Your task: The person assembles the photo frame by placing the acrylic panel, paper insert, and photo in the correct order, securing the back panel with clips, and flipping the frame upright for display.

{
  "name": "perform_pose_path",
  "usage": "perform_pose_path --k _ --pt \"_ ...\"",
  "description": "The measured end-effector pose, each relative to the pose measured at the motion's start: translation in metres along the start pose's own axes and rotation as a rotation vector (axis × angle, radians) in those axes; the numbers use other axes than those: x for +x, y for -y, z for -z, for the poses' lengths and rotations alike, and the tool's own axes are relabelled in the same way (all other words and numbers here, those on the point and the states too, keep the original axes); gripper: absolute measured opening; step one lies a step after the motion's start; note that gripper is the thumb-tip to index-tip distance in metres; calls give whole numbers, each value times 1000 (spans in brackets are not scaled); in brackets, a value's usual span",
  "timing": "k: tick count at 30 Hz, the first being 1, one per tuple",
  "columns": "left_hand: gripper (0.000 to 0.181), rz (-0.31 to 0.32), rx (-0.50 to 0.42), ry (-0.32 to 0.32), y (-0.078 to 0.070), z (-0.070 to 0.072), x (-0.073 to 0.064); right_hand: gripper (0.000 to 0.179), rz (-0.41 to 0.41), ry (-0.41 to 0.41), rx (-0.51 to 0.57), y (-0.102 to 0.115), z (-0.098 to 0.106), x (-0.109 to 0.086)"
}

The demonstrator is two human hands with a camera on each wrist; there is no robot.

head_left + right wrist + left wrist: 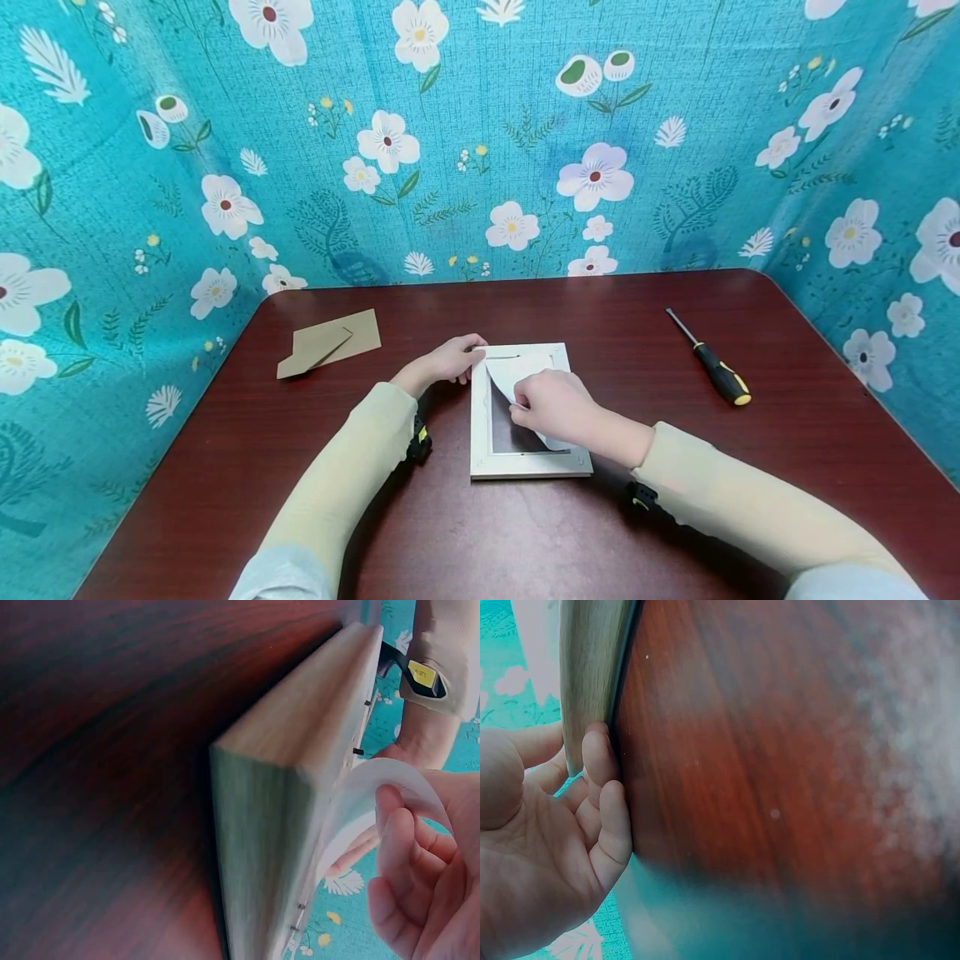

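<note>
Overall, blue-green floral cloth [450, 167] hangs behind the table and along both sides, printed with white flowers, leaf sprigs and pale feather shapes. Table [615, 333] is dark reddish brown, wood-grained, with rounded far corners and a glossy patch at the near middle. Two pale beige sleeves [750, 492] reach in from the near side.

Frame [481, 433] lies flat at about the middle of the table: rectangular, off-white on its upper face, wood-grained along its thick sides. Small dark tabs stand along its edge in the right wrist view; dark brown shows in its opening. Brown board [360, 332] sits far left, a narrower piece angled over its near-left part; can't tell if joined.

White sheet [510, 371] is over the opening, left edge lifted and curling to the right. Right hand [557, 406] pinches that lifted edge. Left hand [450, 360] grips the frame's far left corner, fingers bent round the side. Screwdriver [708, 360], black and yellow handle, lies right, tip pointing far left. Small black devices [420, 440] are strapped at both wrists.
</note>
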State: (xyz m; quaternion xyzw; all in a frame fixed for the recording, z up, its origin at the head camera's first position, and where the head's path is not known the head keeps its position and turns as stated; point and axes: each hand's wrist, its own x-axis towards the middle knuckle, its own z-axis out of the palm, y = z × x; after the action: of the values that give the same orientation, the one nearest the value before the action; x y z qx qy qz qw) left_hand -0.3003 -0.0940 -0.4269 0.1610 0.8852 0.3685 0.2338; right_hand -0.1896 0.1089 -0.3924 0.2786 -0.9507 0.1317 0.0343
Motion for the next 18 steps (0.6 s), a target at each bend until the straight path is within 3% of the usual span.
perform_pose_path --k 8,18 --pt "30 1 -13 -6 0 -1 -1 42 -7 33 59 6 -7 7" --pt "29 3 -13 -13 0 0 -1 39 -44 62 121 7 -11 11"
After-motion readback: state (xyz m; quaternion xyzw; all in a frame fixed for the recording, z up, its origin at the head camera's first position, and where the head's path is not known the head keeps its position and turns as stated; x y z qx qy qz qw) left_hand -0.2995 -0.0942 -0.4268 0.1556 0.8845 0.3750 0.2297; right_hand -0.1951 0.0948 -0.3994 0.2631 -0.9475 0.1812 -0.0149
